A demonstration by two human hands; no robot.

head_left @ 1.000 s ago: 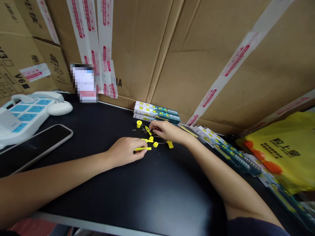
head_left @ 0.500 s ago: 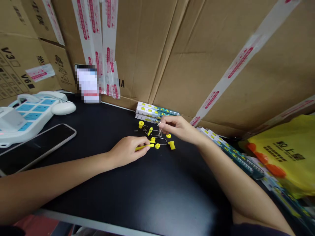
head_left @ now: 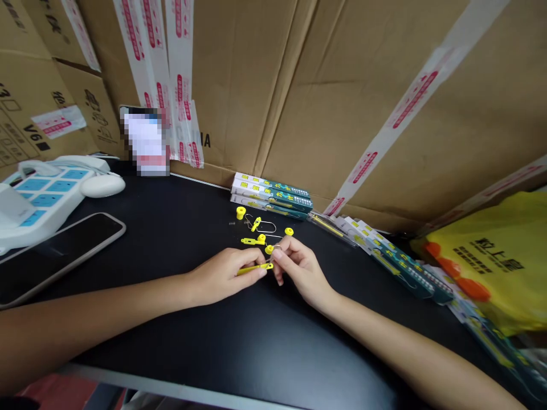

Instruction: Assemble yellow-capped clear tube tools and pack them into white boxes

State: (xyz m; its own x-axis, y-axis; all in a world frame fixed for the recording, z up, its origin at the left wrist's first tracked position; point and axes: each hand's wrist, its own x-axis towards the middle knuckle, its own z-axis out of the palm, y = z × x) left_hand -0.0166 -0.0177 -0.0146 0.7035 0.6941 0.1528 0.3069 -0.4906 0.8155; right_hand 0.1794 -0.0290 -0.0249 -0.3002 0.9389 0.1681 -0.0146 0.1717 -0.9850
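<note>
On the black tabletop [head_left: 239, 336], just in front of the small loose parts: yellow strip [head_left: 255, 268] pinched in the left hand [head_left: 224, 272], slim, flat and glossy, with a hole at the tip near the right hand [head_left: 299, 266]. Left fingers closed on it; right ones narrow, nipping thin wire [head_left: 277, 247], mostly hidden. Readable on the stacked boxes [head_left: 269, 196]: 力计 in yellow, at least three boxes deep. Also 粒上皇 on the yellow bag [head_left: 491, 256], plus "V6" with a filled square on the carton [head_left: 25, 85]. Red tape print too tiny to make out, sorry. Counting loose bits beyond the fingers: two tiny springs [head_left: 232, 224], one flat yellow piece [head_left: 252, 241], one yellow clip [head_left: 256, 224] by a wire loop [head_left: 267, 226], and four round yellow pieces [head_left: 241, 213].
</note>
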